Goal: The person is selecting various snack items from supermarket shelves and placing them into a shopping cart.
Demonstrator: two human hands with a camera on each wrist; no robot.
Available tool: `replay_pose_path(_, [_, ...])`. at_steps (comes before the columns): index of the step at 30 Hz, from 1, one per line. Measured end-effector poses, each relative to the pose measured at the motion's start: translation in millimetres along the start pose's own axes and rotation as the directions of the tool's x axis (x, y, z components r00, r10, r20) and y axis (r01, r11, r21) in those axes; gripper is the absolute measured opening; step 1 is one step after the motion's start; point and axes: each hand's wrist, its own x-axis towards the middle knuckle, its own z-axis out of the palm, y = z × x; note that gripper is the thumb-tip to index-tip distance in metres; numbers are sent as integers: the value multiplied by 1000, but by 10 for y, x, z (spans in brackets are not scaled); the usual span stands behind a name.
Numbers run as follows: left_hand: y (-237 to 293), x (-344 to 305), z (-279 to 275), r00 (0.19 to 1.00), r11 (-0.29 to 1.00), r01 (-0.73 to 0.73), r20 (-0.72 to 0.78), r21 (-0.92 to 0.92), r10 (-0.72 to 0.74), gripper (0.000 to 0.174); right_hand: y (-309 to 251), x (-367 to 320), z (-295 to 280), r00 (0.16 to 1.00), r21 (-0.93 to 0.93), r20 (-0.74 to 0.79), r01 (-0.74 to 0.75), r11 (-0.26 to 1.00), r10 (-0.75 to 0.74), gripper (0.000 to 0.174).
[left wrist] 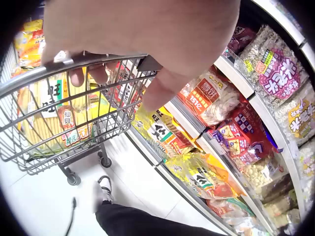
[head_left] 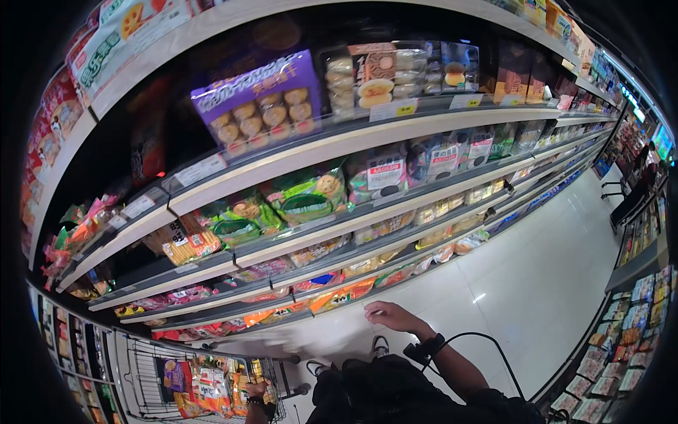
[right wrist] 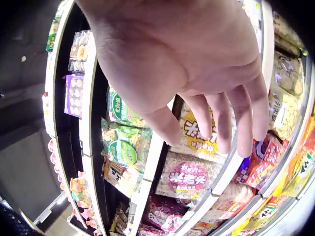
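Bright shop light, floor glare, heavy fisheye, dark vignetted edges

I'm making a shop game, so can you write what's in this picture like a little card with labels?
Place: shop aisle, long shelves packed with snack bags
Left hand: grips the rim of the wire shopping cart
In the cart: yellow and orange packets
Right hand: fingers loose, holding nothing, stretched toward the lower shelves
High up: purple bag with round biscuits pictured
Floor: white, shiny
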Motion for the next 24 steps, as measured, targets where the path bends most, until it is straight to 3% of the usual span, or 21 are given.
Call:
replay_pose_path(1, [-16, 31, 54, 995, 1000, 15, 95, 25, -17, 88, -40, 31, -145, 997, -64, -20, 79, 995, -80, 35])
replay_pose_path(2, [-55, 12, 174, 998, 998, 15, 63, 63, -19, 100, -75, 51, -277, 987, -125, -38, 153, 980, -159, 33])
replay_pose_path(3, [-63, -104, 260, 999, 994, 17, 32, 104, -21, 112, -312, 31, -361, 983, -47, -93, 153, 987, -157, 27])
replay_pose_path(4, [-86, -108, 382, 1000, 991, 5, 30, 134, -9, 115, -311, 94, -517, 977, -114, -106, 174, 978, -186, 23])
replay_pose_path(5, [-130, -138, 536, 994, 991, -52, -84, 127, 63, 114, -306, 158, -660, 969, -183, -117, 195, 964, -218, 20])
replay_pose_path(7, [-152, -135, 774, 979, 980, -74, -176, 186, 107, 111, -504, 232, -879, 936, -217, -189, 255, 942, -296, 19])
replay_pose_path(8, [-164, -185, 850, 958, 972, -128, -228, 199, 173, 102, -615, 256, -974, 896, -244, -253, 305, 921, -364, 18])
replay_pose_path(9, [-127, -287, 865, 963, 964, -164, -179, 208, 203, 87, -805, 263, -1085, 882, -230, -335, 266, 936, -333, 20])
replay_pose_path(10, [12, -558, 770, 944, 956, -228, -196, 187, 264, 75, -1031, 248, -1240, 783, -377, -300, 427, 822, -544, 22])
replay_pose_path(11, [92, -746, 736, 922, 941, -293, -213, 169, 325, 63, -1376, 155, -1336, 764, -431, -366, 366, 825, -531, 21])
replay_pose_path(12, [-11, -719, 876, 919, 936, -306, -203, 173, 337, 63, -1694, 77, -1427, 737, -480, -433, 299, 825, -519, 21])
replay_pose_path(13, [-155, -667, 1008, 893, 894, -427, -88, 137, 441, 47, -1858, 67, -1548, 703, -391, -480, 364, 845, -525, 20])
replay_pose_path(14, [-206, -624, 1134, 841, 838, -540, 21, 83, 540, 33, -2107, 13, -1676, 663, -434, -491, 377, 818, -566, 21])
replay_pose_path(15, [-107, -850, 1056, 742, 773, -633, -249, 44, 622, 25, -2343, -63, -1765, 635, -554, -494, 296, 778, -594, 22])
replay_pose_path(16, [-126, -758, 1179, 746, 763, -647, -212, -8, 631, 24, -2553, -91, -1818, 573, -633, -485, 291, 717, -660, 21])
replay_pose_path(18, [-75, -731, 1387, 747, 746, -661, -160, -75, 646, 25, -3004, -196, -1939, 561, -780, -411, 192, 596, -719, 22])
replay_pose_path(20, [268, -1145, 1251, 830, 854, -513, -200, 88, 520, 26, -3325, -188, -2068, 463, -861, -371, 152, 485, -805, 25])
replay_pose_path(21, [237, -1148, 1385, 831, 852, -517, -193, 81, 522, 26, -3480, -196, -2147, 451, -929, -319, 24, 368, -834, 30])
replay_pose_path(23, [180, -1113, 1624, 690, 742, -610, -274, 279, 670, 28, -3680, -111, -2380, 409, -937, -308, 26, 349, -859, 35])
replay_pose_path(24, [191, -1101, 1628, 494, 608, -740, -380, 289, 782, 27, -3734, -23, -2609, 370, -948, -279, 41, 315, -886, 39])
